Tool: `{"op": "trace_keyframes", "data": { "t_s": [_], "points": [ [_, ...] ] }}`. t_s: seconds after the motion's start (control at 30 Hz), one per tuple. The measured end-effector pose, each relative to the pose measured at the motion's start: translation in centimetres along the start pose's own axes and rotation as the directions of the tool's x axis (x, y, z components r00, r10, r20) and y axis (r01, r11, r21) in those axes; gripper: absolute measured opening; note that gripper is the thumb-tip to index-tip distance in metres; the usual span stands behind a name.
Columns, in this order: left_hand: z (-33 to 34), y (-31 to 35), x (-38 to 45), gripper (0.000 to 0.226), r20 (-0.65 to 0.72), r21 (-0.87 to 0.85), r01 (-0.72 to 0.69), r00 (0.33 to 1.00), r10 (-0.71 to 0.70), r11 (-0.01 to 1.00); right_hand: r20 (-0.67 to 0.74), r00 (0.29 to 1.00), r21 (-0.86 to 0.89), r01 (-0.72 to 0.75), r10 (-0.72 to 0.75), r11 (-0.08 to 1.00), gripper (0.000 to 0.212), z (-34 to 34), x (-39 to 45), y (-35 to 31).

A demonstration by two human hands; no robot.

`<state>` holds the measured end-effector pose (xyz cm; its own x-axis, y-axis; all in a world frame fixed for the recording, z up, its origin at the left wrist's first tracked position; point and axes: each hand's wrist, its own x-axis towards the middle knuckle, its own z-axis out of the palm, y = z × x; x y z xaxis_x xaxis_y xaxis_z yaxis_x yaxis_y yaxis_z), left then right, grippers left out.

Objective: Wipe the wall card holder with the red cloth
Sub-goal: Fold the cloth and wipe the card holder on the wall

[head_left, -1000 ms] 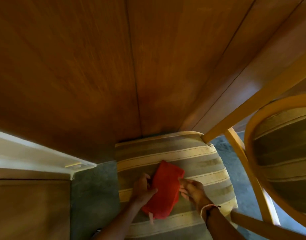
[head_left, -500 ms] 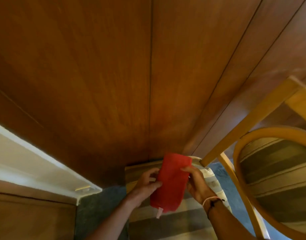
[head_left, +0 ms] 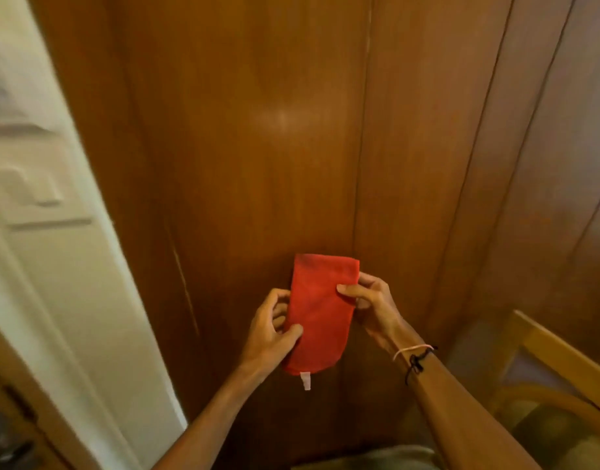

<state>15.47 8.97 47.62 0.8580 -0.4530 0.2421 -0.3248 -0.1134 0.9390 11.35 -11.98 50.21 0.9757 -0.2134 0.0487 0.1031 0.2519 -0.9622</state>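
A red cloth (head_left: 320,310) is held up in front of a wood-panelled wall (head_left: 257,147), near the middle of the view and a little low. It is folded into a long, narrow pad, taller than wide, with a straight top edge and a rounded lower end. Its surface is a plain, even red with a soft, slightly fuzzy look, darker along the top. A small white tag (head_left: 305,381) hangs from the bottom edge.

The left hand (head_left: 269,329) pinches the cloth's lower left edge, thumb on the front and the other fingers curled behind. The right hand (head_left: 371,308) pinches the right edge higher up, thumb lying across the front of the fabric and the fingers tucked behind it. Thin cord bracelets (head_left: 414,354), one pale and one dark, circle the right wrist.

The wall panels are glossy reddish-brown, divided by dark vertical grooves, with a faint bright glare above the cloth. At far left stands a white moulded door frame (head_left: 64,266), blurred. At lower right is the light wooden frame of a chair (head_left: 559,354), with part of a striped seat cushion (head_left: 559,432) just below it; another piece of the same striped fabric shows at the bottom edge between the forearms. No card holder can be made out here, and no container is in view.
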Motion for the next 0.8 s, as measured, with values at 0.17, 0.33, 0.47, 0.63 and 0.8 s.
{"op": "trace_keyframes", "data": {
  "t_s": [0.17,0.33,0.47,0.63,0.8],
  "points": [
    [-8.7,7.4,-0.4,0.045,-0.245,0.164,-0.22,0.935,0.256,0.962,0.099,0.973,-0.001,0.21,-0.209,0.978,0.042,11.3,1.2,-7.9],
    [-16.0,11.8,-1.6,0.061,-0.51,0.415,-0.261,0.727,0.46,0.872,0.176,0.934,-0.036,0.321,-0.311,0.946,0.02,21.2,1.8,-11.9],
    [-20.8,13.6,-2.6,0.049,-0.549,0.632,-0.221,0.548,0.631,0.742,0.232,0.911,0.0,0.352,-0.342,0.936,0.02,27.7,2.1,-13.2],
    [-25.5,15.7,-3.6,0.047,-0.487,0.815,-0.039,0.495,0.72,0.578,0.247,0.905,-0.008,0.359,-0.346,0.933,0.025,33.7,2.9,-14.4],
    [-28.2,15.7,-2.1,0.078,-0.448,0.889,0.237,0.625,0.639,0.391,0.145,0.919,-0.152,0.387,-0.367,0.909,0.033,37.3,3.8,-14.6]
  ]
}}
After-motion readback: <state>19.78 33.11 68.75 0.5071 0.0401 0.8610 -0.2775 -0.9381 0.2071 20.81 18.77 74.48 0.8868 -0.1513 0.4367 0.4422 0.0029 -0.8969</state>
